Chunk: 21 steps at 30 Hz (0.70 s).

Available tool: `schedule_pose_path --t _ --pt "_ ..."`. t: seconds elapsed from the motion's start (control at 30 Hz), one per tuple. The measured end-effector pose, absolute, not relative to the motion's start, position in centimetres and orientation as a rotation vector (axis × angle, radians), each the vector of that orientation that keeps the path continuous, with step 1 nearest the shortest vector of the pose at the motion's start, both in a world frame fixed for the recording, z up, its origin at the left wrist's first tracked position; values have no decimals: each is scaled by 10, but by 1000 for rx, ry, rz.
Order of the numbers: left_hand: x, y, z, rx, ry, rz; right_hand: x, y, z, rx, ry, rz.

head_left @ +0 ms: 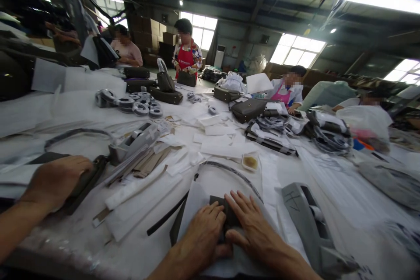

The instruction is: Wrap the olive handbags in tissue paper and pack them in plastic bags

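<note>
Before me lies a dark handbag (177,227) partly covered with white paper, its wrapped handle (229,165) arching away from me. A dark flap (232,216) shows between my hands. My left hand (205,229) rests on the flap's left side, fingers stretched side by side and thumb apart. My right hand (251,223) presses flat on its right side with fingers spread. Neither hand is seen to grip anything. A dark strap (167,214) sticks out at the bag's left. Right of my right hand stands a grey tape dispenser (305,218).
At left, a co-worker's hand (62,179) touches another dark bag (87,183). Near it are a second tape dispenser (136,142) and paper strips (144,201). A small dish (250,162) sits beyond my bag. Tape rolls (141,105) and wrapped bags (269,133) lie farther back, with several people around.
</note>
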<state>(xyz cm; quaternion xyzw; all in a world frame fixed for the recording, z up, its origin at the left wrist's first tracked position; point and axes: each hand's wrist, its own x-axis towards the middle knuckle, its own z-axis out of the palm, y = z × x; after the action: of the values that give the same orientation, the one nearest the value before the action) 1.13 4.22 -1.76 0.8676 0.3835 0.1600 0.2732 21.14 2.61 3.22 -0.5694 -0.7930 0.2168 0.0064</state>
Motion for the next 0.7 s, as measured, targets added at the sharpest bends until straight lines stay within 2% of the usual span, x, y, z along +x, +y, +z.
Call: schedule_pose_path --t 0.23,0.43,0.47,0.6,0.7 --pt "11 37 -23 2407 966 513 214 16 3 -1813 -2505 609" --pt "11 36 -32 2501 973 505 231 63 46 -1743 -2382 932" --pt "10 38 -33 2543 964 505 234 81 53 -1733 -2323 899" --pt "6 45 -36 2820 882 614 234 172 61 -1615 -2377 382" --pt "3 50 -35 2972 881 749 224 233 49 -1806 -2489 174"
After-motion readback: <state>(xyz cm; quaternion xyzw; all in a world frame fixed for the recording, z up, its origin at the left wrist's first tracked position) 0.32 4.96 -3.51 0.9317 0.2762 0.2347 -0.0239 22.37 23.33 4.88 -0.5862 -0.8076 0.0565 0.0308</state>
